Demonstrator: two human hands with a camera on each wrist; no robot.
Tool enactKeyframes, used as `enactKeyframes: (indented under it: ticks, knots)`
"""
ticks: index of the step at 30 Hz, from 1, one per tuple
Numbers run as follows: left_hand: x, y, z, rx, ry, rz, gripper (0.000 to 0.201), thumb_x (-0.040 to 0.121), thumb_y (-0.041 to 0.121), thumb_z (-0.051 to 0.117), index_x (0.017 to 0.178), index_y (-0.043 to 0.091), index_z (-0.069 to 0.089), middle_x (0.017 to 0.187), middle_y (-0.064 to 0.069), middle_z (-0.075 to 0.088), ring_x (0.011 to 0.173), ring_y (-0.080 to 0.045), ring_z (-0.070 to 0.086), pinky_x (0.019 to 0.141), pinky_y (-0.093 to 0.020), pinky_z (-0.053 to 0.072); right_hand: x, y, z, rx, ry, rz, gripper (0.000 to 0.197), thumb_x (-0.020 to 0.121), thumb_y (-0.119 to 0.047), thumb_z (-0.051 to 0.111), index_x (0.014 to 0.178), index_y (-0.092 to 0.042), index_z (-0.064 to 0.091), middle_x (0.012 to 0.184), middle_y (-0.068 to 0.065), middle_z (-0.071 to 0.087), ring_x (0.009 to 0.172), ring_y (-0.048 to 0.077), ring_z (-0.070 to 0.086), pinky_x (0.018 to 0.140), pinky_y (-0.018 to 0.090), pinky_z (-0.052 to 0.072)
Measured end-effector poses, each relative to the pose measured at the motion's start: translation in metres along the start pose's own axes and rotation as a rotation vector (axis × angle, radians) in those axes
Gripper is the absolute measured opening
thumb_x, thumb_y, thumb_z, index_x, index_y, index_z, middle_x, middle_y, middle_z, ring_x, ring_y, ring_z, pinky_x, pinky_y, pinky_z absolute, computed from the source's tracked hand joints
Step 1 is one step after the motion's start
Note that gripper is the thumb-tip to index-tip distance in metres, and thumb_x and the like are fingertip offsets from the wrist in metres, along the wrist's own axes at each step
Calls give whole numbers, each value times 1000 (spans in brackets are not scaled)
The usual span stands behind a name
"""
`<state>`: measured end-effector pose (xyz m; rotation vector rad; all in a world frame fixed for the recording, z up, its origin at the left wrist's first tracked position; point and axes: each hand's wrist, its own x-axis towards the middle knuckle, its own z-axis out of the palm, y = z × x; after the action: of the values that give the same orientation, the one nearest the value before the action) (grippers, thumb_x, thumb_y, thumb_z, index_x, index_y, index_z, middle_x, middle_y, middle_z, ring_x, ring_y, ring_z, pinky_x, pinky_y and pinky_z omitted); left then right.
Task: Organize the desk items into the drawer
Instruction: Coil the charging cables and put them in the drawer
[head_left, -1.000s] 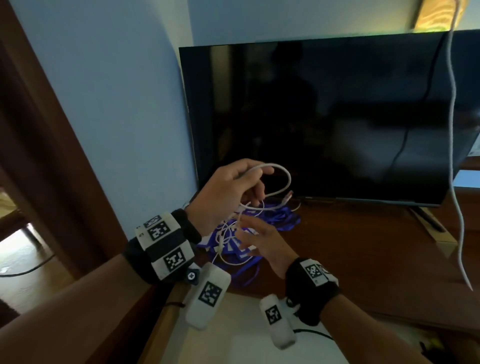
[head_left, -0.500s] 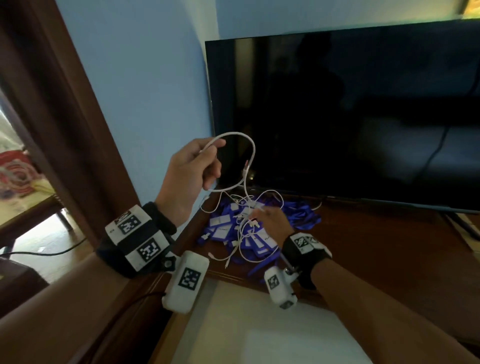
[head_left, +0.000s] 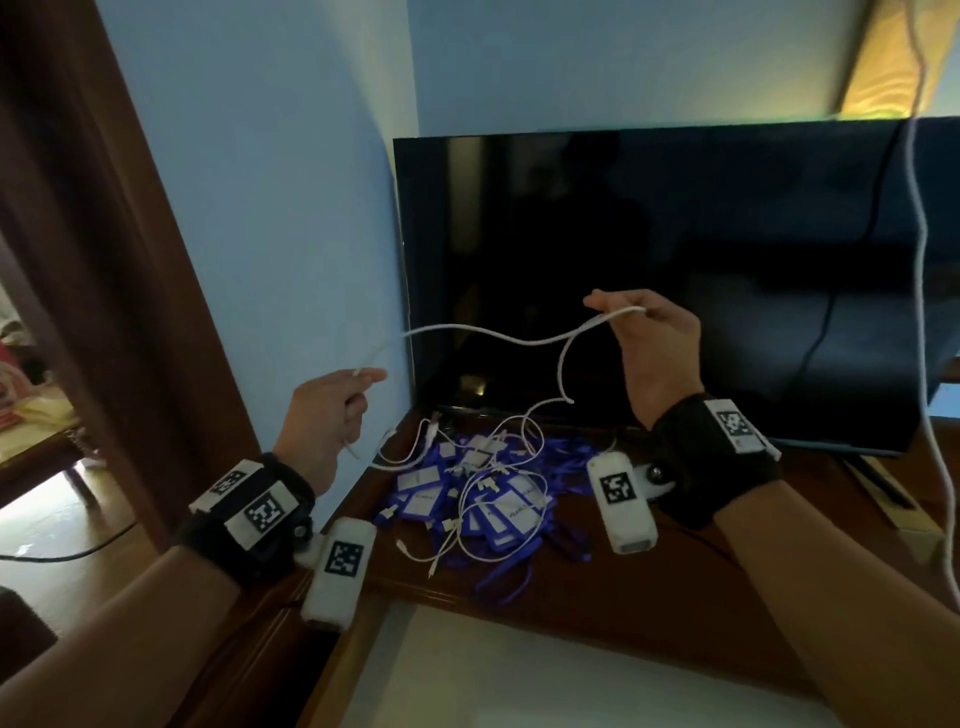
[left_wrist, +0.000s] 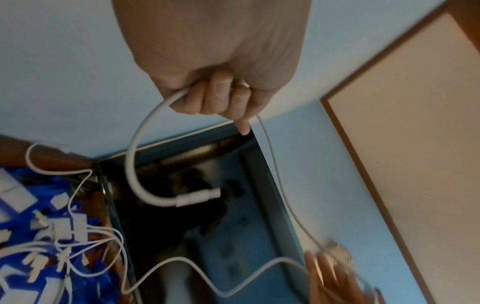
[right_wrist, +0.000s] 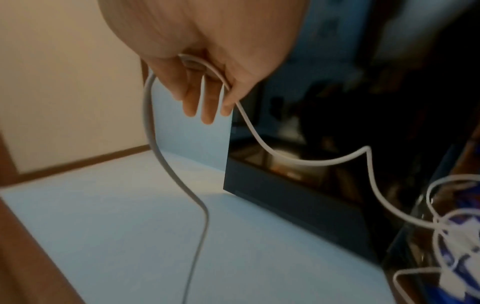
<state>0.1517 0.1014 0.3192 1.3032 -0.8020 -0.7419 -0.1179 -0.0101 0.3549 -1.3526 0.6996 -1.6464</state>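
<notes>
Both of your hands are raised above the desk (head_left: 649, 582), and one white cable (head_left: 498, 338) is strung between them in front of the dark television (head_left: 727, 270). Your left hand (head_left: 324, 415) has its fingers curled round the cable near one end; your right hand (head_left: 657, 345), held higher and well apart from the left, pinches it between thumb and fingers, the other fingers loosely extended. From the right hand the cable drops in a loop toward the pile (head_left: 483, 488) of blue lanyards, white badge tags and more thin white cables that lies on the wooden desk just before the television's lower left corner. The head view shows all of this layout, and also a thick white cord (head_left: 922, 312) hanging down at the right edge. Only the left wrist view shows the plug (left_wrist: 198, 197): a short length curves out below your curled fingers (left_wrist: 221, 92) and ends in a white connector hanging free, while the longer run leads off toward your other hand (left_wrist: 337, 275) in the lower right. Only the right wrist view shows the cable passing across your palm and out between the fingers (right_wrist: 207, 102), one run falling toward the blue wall (right_wrist: 130, 226) and the other sagging toward the pile (right_wrist: 457, 236).
</notes>
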Motion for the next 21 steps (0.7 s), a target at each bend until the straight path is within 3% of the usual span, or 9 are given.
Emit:
enactKeyframes:
  ticks: [2, 5, 8, 10, 13, 16, 19, 21]
  knots:
    - [2, -4, -3, -61, -6, -57, 22, 99, 14, 45, 100, 7, 66, 49, 7, 27, 38, -6, 20, 40, -19, 17, -3, 4, -9, -103, 28, -68, 10, 83, -2, 65, 89, 3, 71, 93, 8, 71, 93, 6, 67, 76, 11, 47]
    - [3, -5, -8, -158, 18, -97, 20, 98, 16, 46, 97, 10, 65, 51, 7, 24, 37, -6, 18, 41, -20, 17, -13, 23, -25, -326, 37, -171, 5, 83, -1, 67, 85, 0, 71, 91, 13, 70, 85, 12, 64, 76, 10, 46]
    - [4, -2, -18, -269, 83, -103, 17, 96, 14, 49, 92, 13, 65, 47, 9, 26, 35, -4, 19, 40, -17, 18, -27, 42, -47, -559, 83, -244, 9, 84, -6, 68, 84, -14, 71, 83, 5, 67, 77, 13, 60, 68, 4, 41]
    - [1, 1, -27, -332, 119, -88, 16, 94, 11, 50, 88, 15, 64, 44, 11, 29, 34, -5, 21, 39, -15, 19, -38, 50, -62, -694, 120, -233, 6, 85, -11, 67, 86, -15, 72, 80, 2, 65, 76, 13, 58, 68, 2, 37]
    - [-7, 1, -36, -392, 169, -80, 18, 89, 2, 52, 83, 17, 59, 43, 11, 34, 33, -4, 24, 36, -14, 22, -56, 64, -86, -771, 53, -90, 8, 87, -16, 66, 80, -13, 68, 69, 1, 64, 65, 12, 57, 60, 9, 38]
    - [-19, -8, -35, -422, 170, -114, 27, 88, -1, 49, 72, 20, 51, 41, 10, 34, 31, -5, 23, 34, -15, 21, -74, 91, -105, -893, -73, 102, 19, 90, -16, 61, 73, -9, 65, 66, 6, 64, 61, 22, 59, 54, 23, 39]
    - [-28, -15, -31, -473, 245, -139, 32, 90, -1, 47, 67, 22, 46, 39, 11, 35, 30, -4, 23, 33, -15, 20, -93, 120, -120, -690, -8, 455, 24, 90, -8, 56, 68, -5, 64, 66, 11, 67, 64, 29, 59, 56, 29, 41]
    - [-36, -19, -30, -466, 311, -118, 30, 91, 0, 47, 69, 20, 49, 38, 11, 39, 30, -3, 25, 33, -15, 21, -106, 126, -126, -563, 26, 630, 26, 93, -12, 54, 71, 0, 61, 68, 16, 67, 51, 25, 51, 46, 25, 36]
